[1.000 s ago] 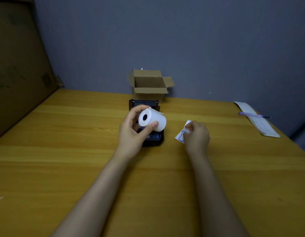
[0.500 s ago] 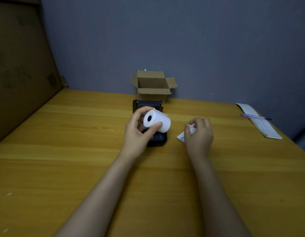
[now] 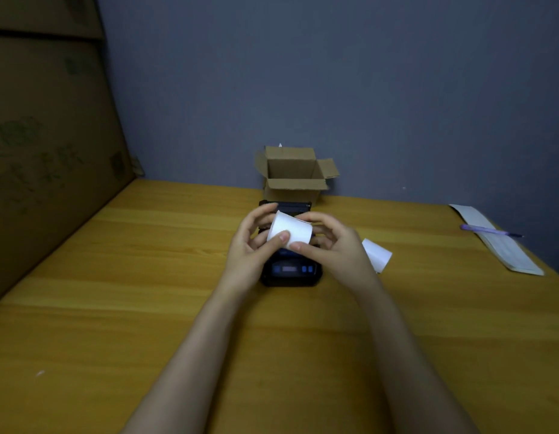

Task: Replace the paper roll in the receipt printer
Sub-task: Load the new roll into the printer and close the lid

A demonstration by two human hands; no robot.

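A white paper roll point(image 3: 290, 230) hangs above the small black receipt printer point(image 3: 290, 270) in the middle of the wooden table point(image 3: 115, 292). My left hand point(image 3: 250, 245) grips the roll from the left, thumb on its front. My right hand point(image 3: 331, 249) holds it from the right, thumb under its lower edge and fingers over the top. The printer's lid point(image 3: 287, 205) stands raised behind the roll. Its paper bay is hidden by my hands. A white paper scrap point(image 3: 376, 253) lies on the table just right of my right hand.
An open cardboard box point(image 3: 295, 173) stands behind the printer against the blue-grey wall. A long paper sheet point(image 3: 497, 245) with a purple pen point(image 3: 488, 230) on it lies at the far right edge. A large cardboard panel point(image 3: 46, 145) leans along the left.
My right hand let go of the paper scrap, moved left and took hold of the roll. The roll turned so its core hole no longer faces me.
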